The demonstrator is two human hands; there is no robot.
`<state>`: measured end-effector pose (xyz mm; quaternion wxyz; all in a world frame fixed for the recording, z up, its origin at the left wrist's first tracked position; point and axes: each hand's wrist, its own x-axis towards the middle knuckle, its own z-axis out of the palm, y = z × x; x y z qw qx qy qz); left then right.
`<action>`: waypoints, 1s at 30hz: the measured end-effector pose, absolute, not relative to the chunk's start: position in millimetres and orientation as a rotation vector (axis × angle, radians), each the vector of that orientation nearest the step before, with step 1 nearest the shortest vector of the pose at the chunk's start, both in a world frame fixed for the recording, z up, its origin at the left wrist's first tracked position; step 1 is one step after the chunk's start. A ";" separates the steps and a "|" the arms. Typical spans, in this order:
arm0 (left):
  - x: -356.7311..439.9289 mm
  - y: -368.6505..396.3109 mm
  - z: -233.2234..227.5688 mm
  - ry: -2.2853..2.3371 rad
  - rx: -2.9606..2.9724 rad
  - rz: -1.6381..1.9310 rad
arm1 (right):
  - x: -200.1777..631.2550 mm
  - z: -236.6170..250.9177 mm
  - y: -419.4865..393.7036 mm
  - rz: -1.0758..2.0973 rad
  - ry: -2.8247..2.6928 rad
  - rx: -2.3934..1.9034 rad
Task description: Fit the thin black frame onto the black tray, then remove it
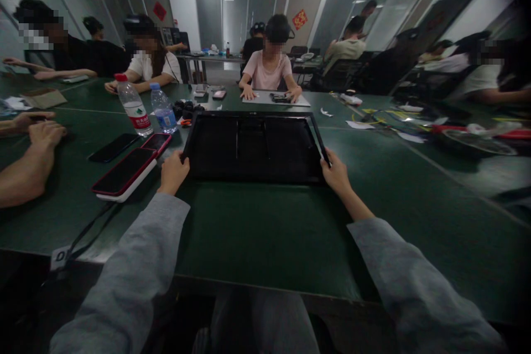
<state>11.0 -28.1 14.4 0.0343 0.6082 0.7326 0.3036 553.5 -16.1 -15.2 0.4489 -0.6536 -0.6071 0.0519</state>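
Head view: the left hand [173, 171] and right hand [337, 174] are gripping opposite short ends of a black panel [253, 168], fingers closed on its edges, presumably balancing its width. The panel is facing the person squarely over the green table [265, 232]; whether it is touching, I cannot tell. Bottles [135, 113] and a black phone [113, 148] are resting leftward, apparently leaving the grip unobstructed

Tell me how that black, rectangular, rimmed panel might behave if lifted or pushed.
The panel is probably stiff: its outline looks straight between the left hand and right hand. It may be light for its size, since its rim looks thin. Rolling seems unlikely, given its broad, flat shape.
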 end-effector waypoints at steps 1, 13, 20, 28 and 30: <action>10.8 -28.1 14.0 2.255 1.877 0.914 | 554.0 -16.1 -15.1 0.135 -1.505 -1.619; 8.4 -25.2 13.3 2.241 1.917 0.910 | 552.8 -16.2 -17.5 0.007 -1.602 -1.771; 17.3 -33.1 22.1 2.313 1.977 0.789 | 550.2 -13.8 -17.9 0.073 -1.540 -1.767; 21.5 -35.6 28.5 2.334 1.964 0.698 | 552.5 -17.6 -14.2 0.030 -1.501 -1.676; 21.6 -35.3 29.1 2.381 1.970 0.646 | 552.4 -18.4 -13.5 0.011 -1.501 -1.668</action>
